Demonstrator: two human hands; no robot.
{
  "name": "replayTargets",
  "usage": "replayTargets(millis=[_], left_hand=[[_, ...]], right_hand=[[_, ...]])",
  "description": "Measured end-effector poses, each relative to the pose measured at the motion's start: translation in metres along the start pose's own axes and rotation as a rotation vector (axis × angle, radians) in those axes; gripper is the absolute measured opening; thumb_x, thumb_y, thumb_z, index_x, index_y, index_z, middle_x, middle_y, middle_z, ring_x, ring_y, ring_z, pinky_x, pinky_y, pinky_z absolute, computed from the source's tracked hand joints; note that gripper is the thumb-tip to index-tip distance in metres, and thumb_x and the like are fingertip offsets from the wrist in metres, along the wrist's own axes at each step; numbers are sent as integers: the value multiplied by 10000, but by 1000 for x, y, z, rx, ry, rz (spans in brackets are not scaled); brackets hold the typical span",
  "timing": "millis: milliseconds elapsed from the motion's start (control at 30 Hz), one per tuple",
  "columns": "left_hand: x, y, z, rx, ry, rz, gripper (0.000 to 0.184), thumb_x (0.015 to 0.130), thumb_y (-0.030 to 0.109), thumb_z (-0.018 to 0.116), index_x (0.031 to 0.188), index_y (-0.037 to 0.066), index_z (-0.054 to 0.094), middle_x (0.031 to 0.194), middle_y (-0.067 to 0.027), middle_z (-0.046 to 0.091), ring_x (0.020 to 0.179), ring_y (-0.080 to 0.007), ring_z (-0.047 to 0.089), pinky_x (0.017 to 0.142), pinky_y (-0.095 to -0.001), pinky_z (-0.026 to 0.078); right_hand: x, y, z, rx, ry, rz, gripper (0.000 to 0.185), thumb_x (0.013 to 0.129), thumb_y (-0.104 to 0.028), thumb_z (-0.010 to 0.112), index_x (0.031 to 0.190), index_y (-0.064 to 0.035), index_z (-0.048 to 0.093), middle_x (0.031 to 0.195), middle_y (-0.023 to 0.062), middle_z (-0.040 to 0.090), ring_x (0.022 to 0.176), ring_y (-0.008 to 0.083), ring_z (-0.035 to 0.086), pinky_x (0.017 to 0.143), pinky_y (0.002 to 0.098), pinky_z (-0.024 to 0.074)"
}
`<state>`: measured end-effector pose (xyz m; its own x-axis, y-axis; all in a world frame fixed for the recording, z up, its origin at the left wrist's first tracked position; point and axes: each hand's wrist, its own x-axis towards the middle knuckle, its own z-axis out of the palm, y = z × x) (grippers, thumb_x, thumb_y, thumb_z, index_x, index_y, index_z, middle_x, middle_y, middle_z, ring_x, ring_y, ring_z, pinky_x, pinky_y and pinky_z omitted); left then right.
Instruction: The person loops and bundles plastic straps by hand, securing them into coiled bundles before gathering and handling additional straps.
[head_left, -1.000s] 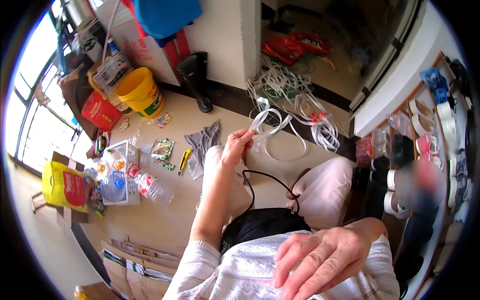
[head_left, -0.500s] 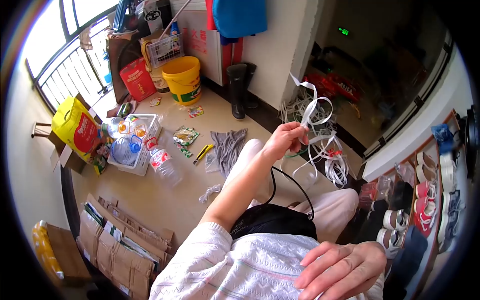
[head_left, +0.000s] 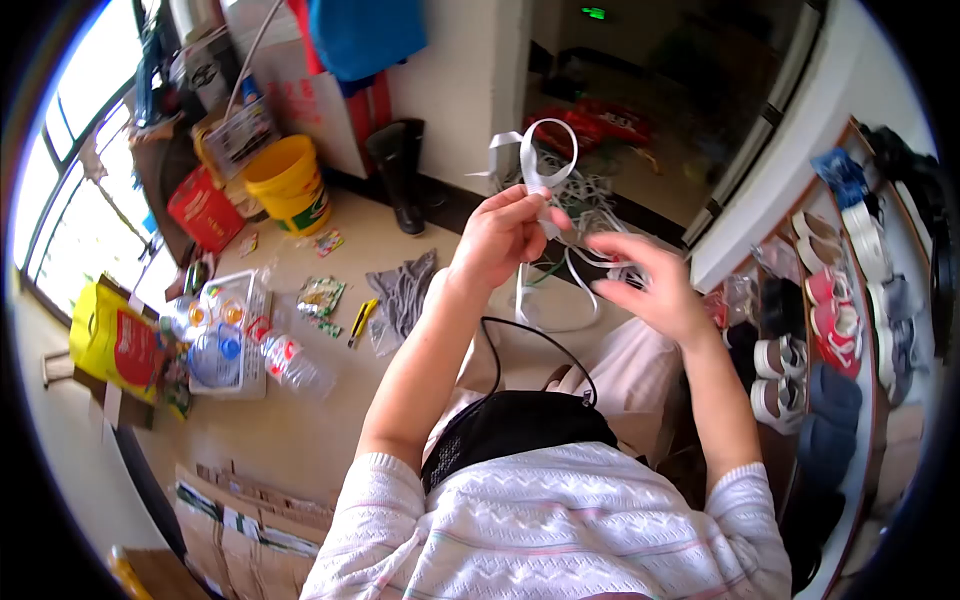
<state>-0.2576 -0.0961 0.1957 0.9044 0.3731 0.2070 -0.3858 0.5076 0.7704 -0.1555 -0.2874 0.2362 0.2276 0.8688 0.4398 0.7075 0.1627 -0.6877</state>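
My left hand (head_left: 500, 238) is closed on a white plastic strap (head_left: 530, 165), whose loose end curls up above the fingers in a loop. To the right of it, my right hand (head_left: 660, 290) is raised with thumb and fingers apart and holds nothing. Beyond both hands lies a tangled heap of pale straps (head_left: 596, 212) on the floor by the doorway. More strap hangs in a wide curve below my left hand. A black bag (head_left: 520, 430) with a thin cord rests on my lap.
Left on the floor are a white crate (head_left: 255, 350) of plastic bottles, a grey cloth (head_left: 402, 290), a yellow cutter (head_left: 362, 322) and flattened cardboard (head_left: 245, 530). A yellow bucket (head_left: 285, 190) and black boots (head_left: 395, 170) stand farther back. A shoe rack (head_left: 858, 390) lines the right side.
My right hand has risen from in front of my chest to beside my left hand. My left hand still grips the strap. The view has shifted to the right.
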Motion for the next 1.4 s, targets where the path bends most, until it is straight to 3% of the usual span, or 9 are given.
replayTargets(millis=[100, 233, 267, 400, 500, 667, 1200, 1300, 1400], left_hand=[[9, -1, 17, -50, -75, -52, 167, 915, 141, 421, 997, 35, 520, 790, -106, 611, 416, -108, 407, 400, -217, 309], [19, 7, 18, -45, -105, -24, 176, 905, 153, 425, 977, 18, 514, 777, -116, 606, 393, -96, 361, 381, -217, 300], [23, 14, 5, -72, -99, 19, 173, 901, 147, 428, 978, 17, 513, 772, -114, 604, 400, -96, 364, 385, -215, 299], [27, 54, -35, 6, 96, 140, 146, 889, 120, 450, 973, 21, 518, 798, -109, 606, 426, -102, 378, 407, -219, 302], [33, 67, -66, -99, 109, 185, 120, 885, 105, 459, 956, 30, 518, 797, -110, 610, 443, -109, 388, 419, -228, 309], [44, 75, -95, -112, 217, 208, 145, 892, 91, 436, 1001, 9, 486, 892, -160, 606, 491, -132, 417, 447, -242, 326], [65, 34, -107, -232, 372, 146, 204, 927, 157, 406, 1037, 7, 490, 904, -132, 624, 607, -170, 521, 529, -258, 404], [57, 16, -80, -248, 198, 78, 276, 920, 256, 447, 1018, 7, 517, 1002, -158, 609, 841, -252, 598, 670, -329, 462], [41, -22, -42, 103, -48, -69, 437, 880, 354, 508, 1140, 3, 486, 1112, -168, 572, 973, -255, 573, 798, -355, 450]], right_hand=[[21, 57, 33, 10, 36, -152, 622, 689, -81, 720, 1242, -1, 446, 1255, 142, 485, 1139, 215, 484, 966, 303, 364], [31, 68, 44, 76, -48, -98, 243, 762, -114, 670, 960, 9, 601, 948, 78, 626, 832, 150, 584, 756, 268, 455], [24, 74, 48, 411, -78, 170, 156, 823, -145, 624, 787, 4, 598, 755, 25, 624, 677, 93, 558, 644, 239, 444], [2, 96, 13, 609, -314, 247, 143, 857, -151, 591, 811, -18, 562, 687, 16, 578, 608, 69, 553, 579, 213, 454], [-9, 83, -11, 476, -407, 535, 140, 862, -151, 583, 840, -16, 552, 685, 8, 564, 597, 62, 547, 575, 206, 455], [-22, 90, -26, 315, -385, 364, 181, 882, -182, 552, 834, -7, 560, 683, 9, 566, 642, 65, 548, 571, 207, 441], [-55, 94, -46, 1175, -101, 322, 194, 924, -171, 457, 908, -14, 570, 615, 42, 530, 451, 116, 456, 432, 224, 377], [-51, 92, -41, 1246, -73, 315, 189, 924, -168, 456, 915, -16, 567, 629, 42, 531, 467, 117, 467, 445, 229, 383], [-38, 94, -30, 1275, 25, 291, 177, 923, -168, 457, 945, -25, 560, 670, 34, 542, 499, 116, 477, 465, 244, 387]])
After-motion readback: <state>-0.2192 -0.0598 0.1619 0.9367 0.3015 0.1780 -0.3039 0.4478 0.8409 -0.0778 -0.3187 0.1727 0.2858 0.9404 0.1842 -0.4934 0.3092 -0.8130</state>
